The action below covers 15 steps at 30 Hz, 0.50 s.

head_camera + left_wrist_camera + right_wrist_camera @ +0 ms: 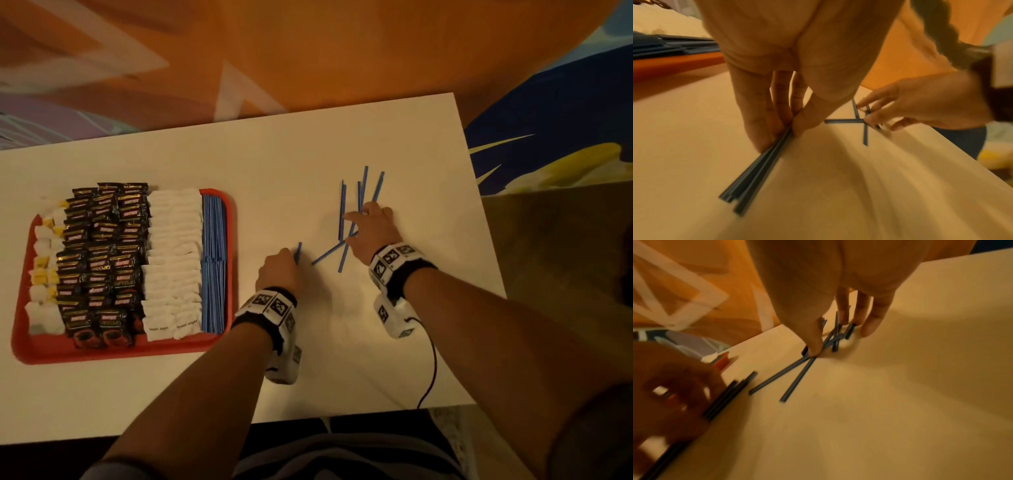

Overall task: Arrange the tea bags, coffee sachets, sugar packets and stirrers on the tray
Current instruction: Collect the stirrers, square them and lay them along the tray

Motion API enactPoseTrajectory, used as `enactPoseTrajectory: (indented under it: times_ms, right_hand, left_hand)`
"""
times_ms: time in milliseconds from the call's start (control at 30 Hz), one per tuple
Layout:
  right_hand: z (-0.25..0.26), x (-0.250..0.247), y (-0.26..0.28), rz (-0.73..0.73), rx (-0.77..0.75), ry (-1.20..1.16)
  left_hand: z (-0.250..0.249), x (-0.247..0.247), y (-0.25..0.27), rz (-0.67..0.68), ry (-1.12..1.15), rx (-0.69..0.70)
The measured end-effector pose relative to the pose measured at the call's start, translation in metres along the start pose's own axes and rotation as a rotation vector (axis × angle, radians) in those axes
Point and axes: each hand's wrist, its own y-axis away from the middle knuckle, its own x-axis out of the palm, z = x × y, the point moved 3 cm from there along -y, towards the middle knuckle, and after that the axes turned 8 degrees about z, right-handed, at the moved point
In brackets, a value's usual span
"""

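**Thin stirrers: light, stiff, hard to lift from a flat top**

The red tray (pixel 20 346) already carries rows of sachets, packets and stirrers. To the right of it, on the white table (pixel 394 359), the left hand (pixel 276 272) pinches a small bundle of stirrers (pixel 756 170). Further right, the right hand (pixel 371 228) presses spread fingertips (pixel 815 347) on the loose stirrers (pixel 343 209). These probably slide easily; pinching them near the middle seems best.
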Motion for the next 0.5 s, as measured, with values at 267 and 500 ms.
enactPoseTrajectory:
  times_ms: [267, 500]
  right_hand:
    - [0.01, 0.035, 0.02, -0.094, -0.207, -0.095]
    - [-0.027, 0.008, 0.011, -0.125, 0.106, -0.393]
  left_hand:
    - [-0.04, -0.025, -0.021, -0.081, 0.123, 0.173]
    - [-0.061, -0.012, -0.034, -0.084, 0.199, 0.122]
